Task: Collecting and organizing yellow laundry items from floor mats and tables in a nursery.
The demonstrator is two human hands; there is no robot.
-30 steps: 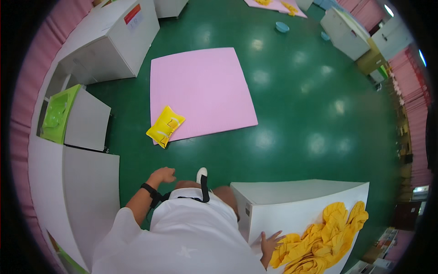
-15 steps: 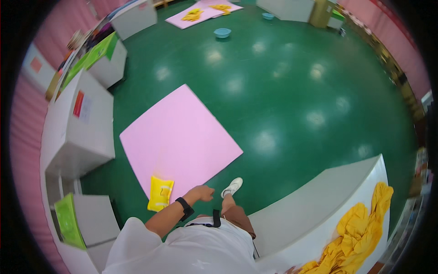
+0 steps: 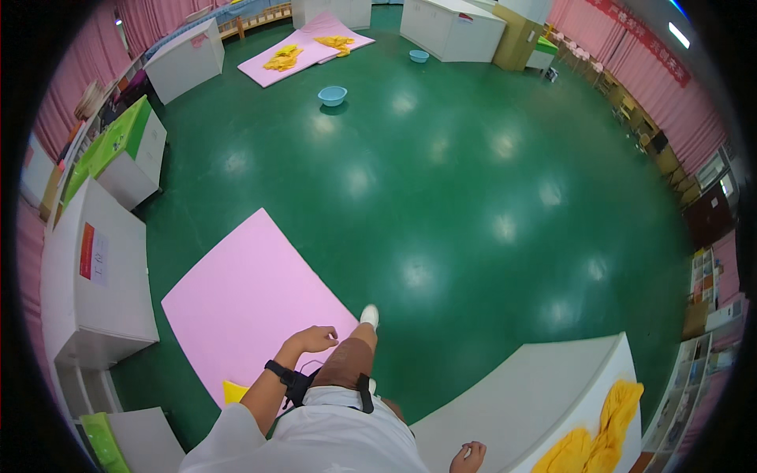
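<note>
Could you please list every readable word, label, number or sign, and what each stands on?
Red-and-white paper sign on the boxy white cabinet at left: printed characters, wording withheld.
Long red fabric banner by the pink cloth curtain: blurred characters.
Small red label on the far white cabinet: too small.
</note>
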